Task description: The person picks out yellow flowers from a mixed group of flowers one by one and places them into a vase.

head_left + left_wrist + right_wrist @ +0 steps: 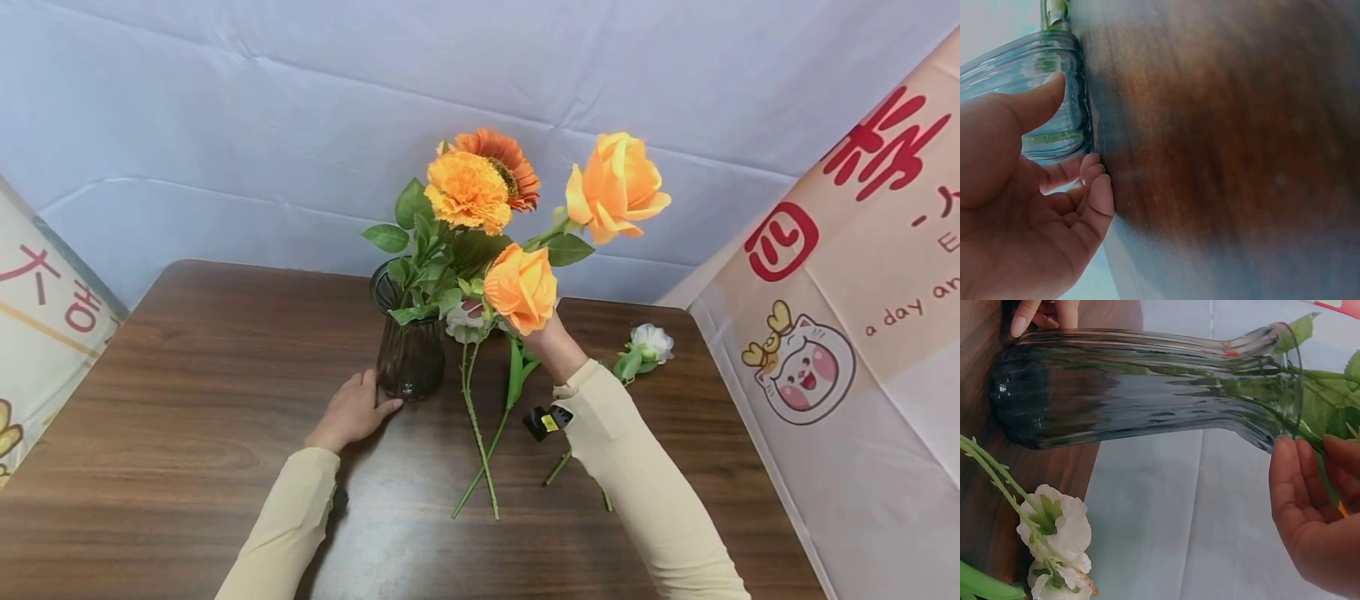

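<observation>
A dark, see-through ribbed glass vase stands upright on the table. My left hand holds its base, thumb along the near side and fingers at the left. In the right wrist view, my right hand is at the vase's rim, pinching a green flower stem that runs into the mouth. Which bloom that stem bears is unclear. Above the vase are an orange carnation, a rust-coloured sunflower, an upper orange rose and a lower orange rose, which partly hides my right hand.
White flowers lie right of the vase, their crossed stems pointing toward me. Another white flower lies farther right, beyond my right forearm. Pale cloth hangs behind the brown wooden table, with printed cloth at the right.
</observation>
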{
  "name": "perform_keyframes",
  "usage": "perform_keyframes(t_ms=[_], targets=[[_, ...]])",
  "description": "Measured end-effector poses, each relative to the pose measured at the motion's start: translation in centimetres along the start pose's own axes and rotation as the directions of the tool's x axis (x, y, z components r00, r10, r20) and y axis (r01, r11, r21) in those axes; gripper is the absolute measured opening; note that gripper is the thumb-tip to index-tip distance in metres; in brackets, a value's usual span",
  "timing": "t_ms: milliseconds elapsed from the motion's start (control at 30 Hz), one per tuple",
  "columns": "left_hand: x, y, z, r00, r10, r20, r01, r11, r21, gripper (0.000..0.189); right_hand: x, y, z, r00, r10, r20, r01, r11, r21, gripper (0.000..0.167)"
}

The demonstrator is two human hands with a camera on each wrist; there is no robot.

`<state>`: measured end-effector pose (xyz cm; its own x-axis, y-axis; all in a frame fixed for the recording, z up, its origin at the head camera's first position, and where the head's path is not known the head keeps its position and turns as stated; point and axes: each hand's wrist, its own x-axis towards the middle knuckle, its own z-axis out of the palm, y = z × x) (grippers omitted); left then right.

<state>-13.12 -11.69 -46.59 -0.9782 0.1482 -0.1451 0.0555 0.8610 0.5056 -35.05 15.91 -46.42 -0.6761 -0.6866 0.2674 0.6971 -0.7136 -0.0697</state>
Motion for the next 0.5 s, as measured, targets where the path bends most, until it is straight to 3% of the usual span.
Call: perform_keyframes(t_ms=[67,233,333,467,500], targets=[[0.0,0.0,0.0,1.0,0.006,-0.005,-0.006,1.0,0.0,0.059,-0.5,2.2,2.6,0.996,0.052,0.077,-0.058,0.995,0.083,0.04],[0.0,0.0,0.1,1.0,0.01,-0.007,-0.01,1.0,-0.001,0.057,-1.7,6.5,7.5,0.987,0.093,0.128,-0.124,0.957,0.262,0.031],[0.0,0.1,0.2,1.0,0.009,-0.005,-0.009,1.0,-0.002,0.057,-2.2,7.1,7.8,0.985,0.084,0.149,-0.122,0.956,0.267,0.03],[-0.1,0.0,0.2,1.0,0.006,-0.01,-0.006,1.0,-0.006,0.056,-2.3,6.6,7.1,0.996,0.054,0.069,-0.075,0.937,0.342,0.032],[-0.1,0.0,0.2,1.0,0.005,-0.012,-0.005,1.0,-0.006,0.056,-2.2,6.5,6.8,0.999,0.035,0.014,-0.038,0.927,0.374,0.03]])
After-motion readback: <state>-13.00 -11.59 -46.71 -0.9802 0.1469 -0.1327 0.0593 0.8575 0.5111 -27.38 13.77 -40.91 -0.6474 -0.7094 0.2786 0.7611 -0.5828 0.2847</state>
